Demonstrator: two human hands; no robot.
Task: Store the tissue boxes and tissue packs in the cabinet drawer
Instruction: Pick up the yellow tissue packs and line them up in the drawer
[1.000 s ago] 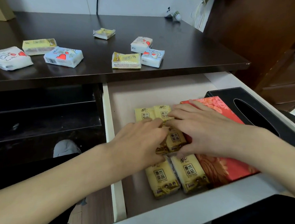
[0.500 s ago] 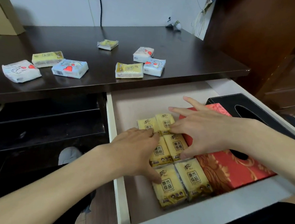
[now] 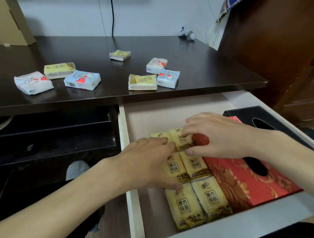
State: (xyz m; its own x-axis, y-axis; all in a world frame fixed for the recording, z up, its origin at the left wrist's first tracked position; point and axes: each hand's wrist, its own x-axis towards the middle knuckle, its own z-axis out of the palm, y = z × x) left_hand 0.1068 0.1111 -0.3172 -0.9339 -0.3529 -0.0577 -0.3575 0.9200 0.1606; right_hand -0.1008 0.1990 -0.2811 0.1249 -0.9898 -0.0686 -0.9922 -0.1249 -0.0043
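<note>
The white cabinet drawer (image 3: 126, 135) is pulled open and holds several yellow tissue packs (image 3: 198, 199) in two columns, a red tissue box (image 3: 241, 183) beside them and a black tissue box (image 3: 250, 115) at the far right. My left hand (image 3: 147, 161) lies flat, palm down, on the left column of packs. My right hand (image 3: 218, 135) pinches the rear right yellow pack (image 3: 181, 141) between finger and thumb. Several more packs lie on the dark desk (image 3: 203, 70): white (image 3: 33, 82), yellow (image 3: 59, 70), blue (image 3: 82, 80), yellow (image 3: 142, 82).
A cardboard box (image 3: 8, 20) stands at the desk's back left and a black cable (image 3: 112, 12) hangs down the wall. A dark wooden cabinet (image 3: 274, 43) rises on the right. Dark shelves (image 3: 48, 129) sit under the desk, left of the drawer.
Both hands have shifted toward the back of the drawer. My right hand went from spread fingers to a pinch on the rear pack. More of the front packs and the red box shows.
</note>
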